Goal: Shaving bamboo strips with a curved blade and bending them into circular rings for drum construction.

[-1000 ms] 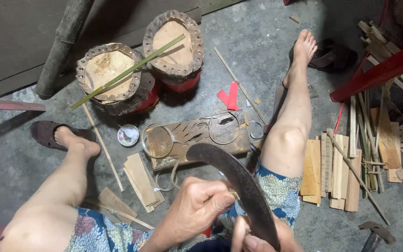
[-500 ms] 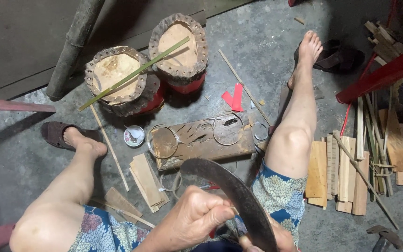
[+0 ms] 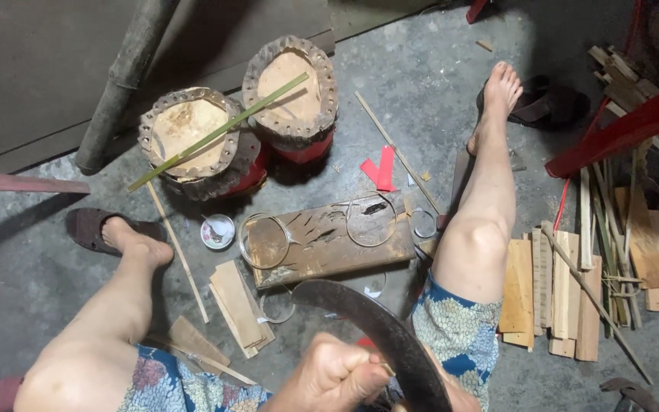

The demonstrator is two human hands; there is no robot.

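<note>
1. Head view: the left hand [image 3: 337, 378] is closed in a fist around something thin at the bottom edge, just beside the curved dark blade [image 3: 379, 328]; what the fist grips is too hidden to name.
2. The right hand [image 3: 455, 397] is mostly covered by the blade and cut off by the frame edge; I cannot tell whether it is closed or apart.
3. The blade arcs from just below the wooden board [image 3: 329, 240] down to the bottom edge, between the two knees.
4. On the board lie thin wire-like rings [image 3: 371, 221], one at each end; a small round tin [image 3: 217, 231] sits just left of the board.
5. Beyond the board stand two drums [image 3: 192, 141] with red bodies, a green bamboo strip [image 3: 219, 131] laid across both tops.
6. Red scraps [image 3: 381, 169] and a thin stick [image 3: 394, 149] lie above the board's right end.
7. Right of the board, past the right leg [image 3: 486, 206], flat bamboo slats [image 3: 547, 294] crowd the floor up to the frame edge.
8. Left of the board, short slats [image 3: 238, 305] and the left foot in a sandal [image 3: 89, 225] close that side.
9. Bare concrete floor [image 3: 421, 69] shows beyond the drums.
</note>
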